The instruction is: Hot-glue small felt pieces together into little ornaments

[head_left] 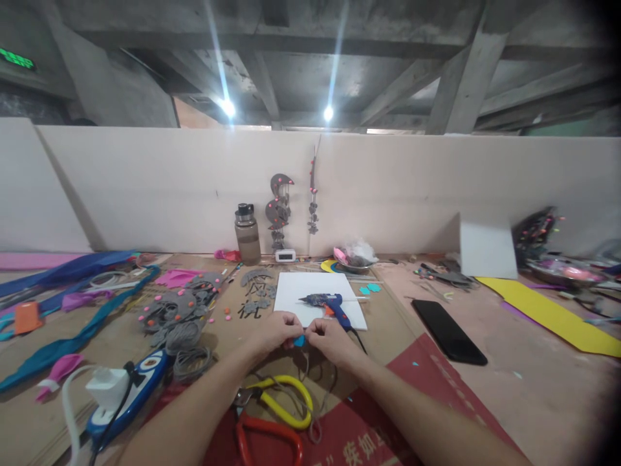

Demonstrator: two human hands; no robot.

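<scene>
My left hand [284, 330] and my right hand [328, 340] meet over the near edge of a white board, fingertips pinched close together. Between them shows a small bright blue piece [299, 340], mostly covered by the left fingers; its material is hard to make out. A thin grey cord [305, 366] hangs beneath the fingers; whether the right fingertips grip it is hidden. A blue hot glue gun [334, 309] lies on the white board [290, 288] just beyond my hands. Scissors [281, 409] with one yellow and one red handle lie between my forearms.
Grey felt pieces with coloured balls [177, 304] and a power strip [145, 378] lie left. A black phone [449, 331] and a yellow sheet [548, 314] lie right. Behind stand a bottle [247, 236] and a white partition [402, 188]. Turquoise cut-outs [372, 287] sit near the board.
</scene>
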